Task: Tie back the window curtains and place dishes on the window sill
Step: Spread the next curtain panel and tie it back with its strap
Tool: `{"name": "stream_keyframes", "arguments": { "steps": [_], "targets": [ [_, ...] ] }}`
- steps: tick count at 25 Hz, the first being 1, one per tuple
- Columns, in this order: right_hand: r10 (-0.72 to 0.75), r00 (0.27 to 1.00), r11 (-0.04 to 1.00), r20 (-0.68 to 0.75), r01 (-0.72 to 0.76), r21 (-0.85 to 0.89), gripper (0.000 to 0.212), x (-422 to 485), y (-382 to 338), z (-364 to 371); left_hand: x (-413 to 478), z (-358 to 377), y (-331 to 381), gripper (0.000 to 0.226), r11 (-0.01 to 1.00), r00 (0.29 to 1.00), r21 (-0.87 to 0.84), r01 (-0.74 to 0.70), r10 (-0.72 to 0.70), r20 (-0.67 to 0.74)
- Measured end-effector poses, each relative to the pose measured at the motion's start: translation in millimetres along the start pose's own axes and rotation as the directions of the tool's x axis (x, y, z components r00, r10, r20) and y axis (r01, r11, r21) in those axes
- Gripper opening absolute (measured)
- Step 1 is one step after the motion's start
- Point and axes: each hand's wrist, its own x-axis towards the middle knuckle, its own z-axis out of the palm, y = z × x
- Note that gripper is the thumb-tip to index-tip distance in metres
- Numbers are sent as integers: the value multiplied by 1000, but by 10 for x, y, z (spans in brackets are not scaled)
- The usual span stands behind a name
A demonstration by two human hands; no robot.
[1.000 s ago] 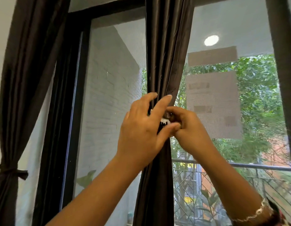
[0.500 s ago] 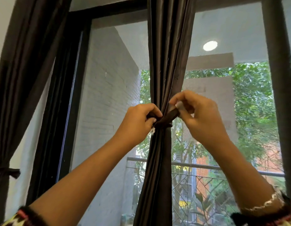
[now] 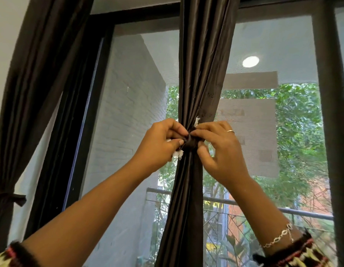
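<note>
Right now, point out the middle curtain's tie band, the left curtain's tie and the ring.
middle curtain's tie band (image 3: pixel 190 144), head view, on the dark wrapped knot.
left curtain's tie (image 3: pixel 7 195), head view, on its knotted band.
ring (image 3: pixel 230 131), head view, on the silver band's top.

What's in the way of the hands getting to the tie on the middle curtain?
Nothing visible is in the way. The left hand and the right hand both pinch the dark tie wrapped round the middle curtain.

Black window frame (image 3: pixel 327 132), white wall (image 3: pixel 5 35) — trees outside (image 3: pixel 298 132)
</note>
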Motion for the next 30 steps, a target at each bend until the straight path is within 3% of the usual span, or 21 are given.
{"name": "stream_keyframes", "arguments": {
  "steps": [3, 8, 12, 15, 17, 19, 22, 26, 30],
  "targets": [
    [-8, 994, 994, 108, 20, -111, 37, -64, -31, -18, -7, -14, 21, 26, 1000, 1000, -26, 3, -3, 21],
    [-30, 997, 984, 71, 42, -172, 16, 3, -55, 11, 19, 11, 33, 26, 995, 997, 77, -63, 58, 59],
    [127, 952, 991, 279, -110, -77, 21, 42, 5, -1, 10, 82, 30, 20, 930, 990, 338, -143, 137, 40],
    [174, 937, 975, 304, -206, 79, 28, 53, 0, -24, 11, 107, 34, 21, 891, 988, 431, -141, 151, 12],
    [217, 910, 892, 354, -332, 307, 36, 58, -39, -64, 17, 106, 41, 24, 870, 989, 473, -136, 149, 11],
    [262, 876, 795, 405, -434, 424, 38, 48, -34, -65, 23, 121, 51, 32, 815, 986, 557, -159, 154, 56],
    [301, 887, 807, 351, -433, 401, 37, -23, 1, -57, 53, 128, 72, 39, 687, 988, 710, -155, 89, 129],
    [322, 945, 873, 52, -318, 371, 19, -335, -90, -66, 62, 146, 91, 33, 600, 986, 789, -134, -2, 169],
    [509, 830, 739, 227, -557, 378, 12, -580, -242, 45, 74, 166, 107, 33, 643, 982, 757, -117, -41, 187]
  ]
}}
